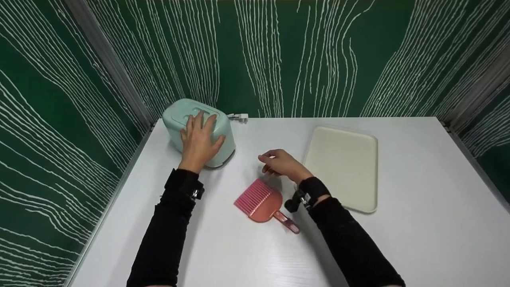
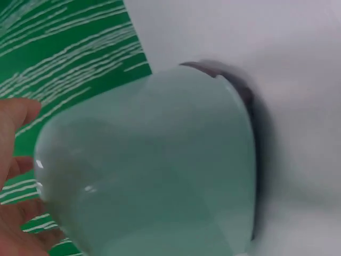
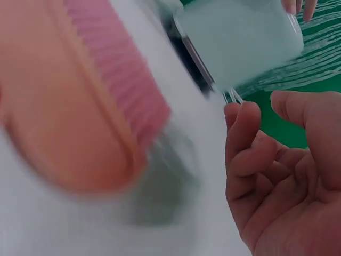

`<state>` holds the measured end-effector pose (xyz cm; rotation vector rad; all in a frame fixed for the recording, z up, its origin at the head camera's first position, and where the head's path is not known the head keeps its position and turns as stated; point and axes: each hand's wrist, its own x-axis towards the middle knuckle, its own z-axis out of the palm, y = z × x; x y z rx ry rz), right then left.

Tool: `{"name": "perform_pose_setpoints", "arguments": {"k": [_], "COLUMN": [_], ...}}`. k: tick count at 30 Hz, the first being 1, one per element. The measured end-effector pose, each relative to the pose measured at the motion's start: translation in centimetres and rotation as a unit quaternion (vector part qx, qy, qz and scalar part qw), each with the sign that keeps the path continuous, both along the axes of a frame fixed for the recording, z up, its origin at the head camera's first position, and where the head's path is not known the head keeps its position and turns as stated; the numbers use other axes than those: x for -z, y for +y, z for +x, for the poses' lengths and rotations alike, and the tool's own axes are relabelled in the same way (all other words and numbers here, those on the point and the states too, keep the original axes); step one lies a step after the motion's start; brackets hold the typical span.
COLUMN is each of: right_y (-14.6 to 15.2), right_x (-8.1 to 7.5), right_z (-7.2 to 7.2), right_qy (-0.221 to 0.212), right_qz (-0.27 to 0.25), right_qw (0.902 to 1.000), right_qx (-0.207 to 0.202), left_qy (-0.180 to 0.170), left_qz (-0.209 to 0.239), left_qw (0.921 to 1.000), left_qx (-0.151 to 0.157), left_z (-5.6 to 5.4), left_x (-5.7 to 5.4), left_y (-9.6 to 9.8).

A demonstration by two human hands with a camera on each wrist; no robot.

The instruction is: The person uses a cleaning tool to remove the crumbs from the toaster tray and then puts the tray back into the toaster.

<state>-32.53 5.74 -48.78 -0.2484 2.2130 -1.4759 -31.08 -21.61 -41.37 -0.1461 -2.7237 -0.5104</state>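
Observation:
A mint-green toaster [image 1: 179, 125] stands at the back left of the white table. My left hand [image 1: 199, 143] rests on its top with fingers spread, near the slots. In the left wrist view, the toaster's smooth side [image 2: 154, 170] fills the middle, with the fingers along its top edge. My right hand [image 1: 283, 164] is above the table with loosely curled fingers and nothing between thumb and fingertips, as the right wrist view shows. Just below it lies a brush [image 1: 265, 211] with pink bristles, a round coral body and a short handle. A blurred grey-green translucent thing [image 3: 165, 186] lies beside the bristles.
A cream rectangular tray [image 1: 344, 167] lies to the right, behind the right wrist. A white power plug [image 1: 241, 116] lies beside the toaster at the table's back edge. Green panels with white wavy lines [image 1: 295, 59] enclose the back and sides.

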Motion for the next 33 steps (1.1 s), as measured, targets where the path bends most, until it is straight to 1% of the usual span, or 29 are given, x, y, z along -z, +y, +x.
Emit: {"name": "perform_pose_setpoints", "arguments": {"k": [3,5,9,11,13,17,20,23,29,32,33], "right_y": [-2.3,-3.6,-5.8,-6.6,-7.2,-8.1,-8.9,-9.7,-11.1,-11.9,-12.2], "right_x": [0.6,0.9,1.5,1.8,2.2,2.6,2.6,2.6,2.8,2.8,2.8], "right_z": [-0.1,-0.1,-0.3,-0.5,-0.6,-0.8,-0.9,-1.0,-1.8,-2.2,-2.3], "right_qy": [-0.042,-0.067,-0.107,-0.126,-0.143,-0.155,-0.155,-0.160,-0.177,-0.189,-0.191], "right_qz": [-0.049,-0.072,-0.094,-0.101,-0.110,-0.130,-0.141,-0.165,-0.234,-0.250,-0.251], "right_qw": [0.9977,0.9947,0.9893,0.9864,0.9828,0.9777,0.9760,0.9717,0.9534,0.9468,0.9460], "right_qx": [0.017,0.030,0.033,0.031,0.040,0.058,0.058,0.054,0.069,0.075,0.075], "left_qy": [-0.015,-0.027,-0.037,-0.035,-0.030,-0.017,-0.005,0.003,0.015,0.026,0.029], "left_qz": [-0.009,-0.015,-0.031,-0.037,-0.043,-0.051,-0.056,-0.061,-0.066,-0.071,-0.072], "left_qw": [0.9998,0.9995,0.9987,0.9985,0.9985,0.9985,0.9983,0.9981,0.9976,0.9969,0.9967], "left_qx": [-0.002,-0.005,-0.016,-0.019,-0.017,-0.010,-0.009,-0.013,-0.017,-0.022,-0.024], "left_z": [-0.2,-0.2,-0.2,-0.2,-0.3,-0.3,-0.4,-0.3,-0.3,-0.2,-0.2], "left_x": [0.9,1.3,1.9,2.1,2.3,2.7,2.9,2.8,2.6,2.5,2.5], "left_y": [-0.4,-0.4,-0.3,-0.2,-0.1,0.4,0.5,0.4,-0.4,-1.0,-1.2]}}
